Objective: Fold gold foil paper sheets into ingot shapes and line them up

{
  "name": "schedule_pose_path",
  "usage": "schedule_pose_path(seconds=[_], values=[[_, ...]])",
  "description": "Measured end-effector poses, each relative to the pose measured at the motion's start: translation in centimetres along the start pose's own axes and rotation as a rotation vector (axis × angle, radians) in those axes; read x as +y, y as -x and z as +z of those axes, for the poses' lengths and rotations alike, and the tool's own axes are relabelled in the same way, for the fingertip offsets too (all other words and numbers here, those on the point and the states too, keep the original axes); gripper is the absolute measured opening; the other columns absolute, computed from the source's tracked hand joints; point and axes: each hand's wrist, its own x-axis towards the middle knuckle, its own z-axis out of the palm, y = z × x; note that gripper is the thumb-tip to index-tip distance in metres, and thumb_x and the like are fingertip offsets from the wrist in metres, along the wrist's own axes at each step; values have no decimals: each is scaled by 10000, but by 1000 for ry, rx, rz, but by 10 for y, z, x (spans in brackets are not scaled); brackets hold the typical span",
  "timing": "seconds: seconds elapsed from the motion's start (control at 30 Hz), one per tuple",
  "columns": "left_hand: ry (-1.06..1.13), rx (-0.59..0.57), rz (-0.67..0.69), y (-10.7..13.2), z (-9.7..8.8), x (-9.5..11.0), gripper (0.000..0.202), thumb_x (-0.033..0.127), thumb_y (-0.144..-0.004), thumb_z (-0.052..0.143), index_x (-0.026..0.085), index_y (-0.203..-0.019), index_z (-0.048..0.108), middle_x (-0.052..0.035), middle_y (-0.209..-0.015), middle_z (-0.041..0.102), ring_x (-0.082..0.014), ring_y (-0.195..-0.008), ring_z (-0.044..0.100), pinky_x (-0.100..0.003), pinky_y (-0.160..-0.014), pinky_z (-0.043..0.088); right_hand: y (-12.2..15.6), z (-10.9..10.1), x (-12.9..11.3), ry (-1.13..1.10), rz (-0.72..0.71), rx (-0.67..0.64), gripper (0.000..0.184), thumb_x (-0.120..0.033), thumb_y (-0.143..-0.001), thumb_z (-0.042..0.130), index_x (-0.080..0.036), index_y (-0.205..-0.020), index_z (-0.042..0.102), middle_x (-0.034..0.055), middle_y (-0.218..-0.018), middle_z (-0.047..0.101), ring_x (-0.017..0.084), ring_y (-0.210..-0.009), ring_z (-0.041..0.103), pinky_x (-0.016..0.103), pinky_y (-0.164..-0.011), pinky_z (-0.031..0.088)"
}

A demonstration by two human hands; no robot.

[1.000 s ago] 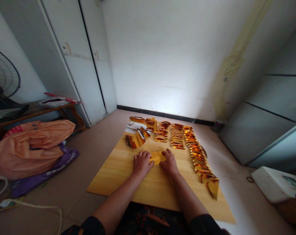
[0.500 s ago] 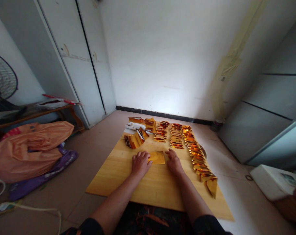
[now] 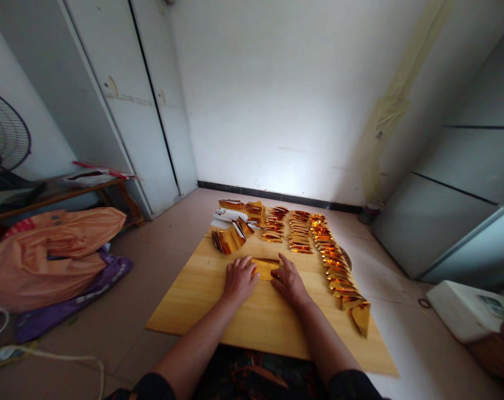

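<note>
A small sheet of gold foil paper point(image 3: 263, 269) lies across the middle of the wooden board point(image 3: 185, 303), its far edge raised a little. My left hand point(image 3: 240, 279) has its fingers curled and closed on the sheet's left end. At the right end, my right hand point(image 3: 290, 279) pinches the paper between thumb and fingers. Beyond my left hand rests a curved stack of gold foil sheets point(image 3: 230, 239). Folded gold foil pieces point(image 3: 335, 261) form a long row to the right of my right hand, with shorter rows point(image 3: 300, 230) of them farther back.
White rolled material point(image 3: 230, 214) and more gold sheets point(image 3: 255, 211) sit at the board's back left. An orange bag point(image 3: 51, 255) lies on the floor at left, by a cord point(image 3: 60, 352). At right stands a white box point(image 3: 470, 308).
My right hand has moved left onto the sheet's right end and closed there. The sheet's far edge has lifted. My left hand stays at the left end.
</note>
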Motion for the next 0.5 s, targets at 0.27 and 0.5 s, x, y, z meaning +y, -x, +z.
schedule_pose_path(seconds=[0.27, 0.5], values=[[101, -71, 185, 1, 2, -3, 198, 266, -807, 604, 284, -993, 668, -2, -1172, 647, -205, -1112, 521, -404, -987, 314, 0, 7, 4, 78, -122, 50, 176, -232, -875, 539, -213, -875, 714, 92, -1305, 543, 239, -1237, 415, 400, -1014, 381], [171, -61, 75, -3, 6, -7, 266, 117, -834, 512, 251, -995, 674, -14, -1048, 692, -171, -1011, 576, -327, -879, 393, -3, 3, 3, 105, -97, 4, 315, -277, -967, 400, -202, -817, 667, 44, -892, 667, 166, -962, 532, 281, -869, 386]])
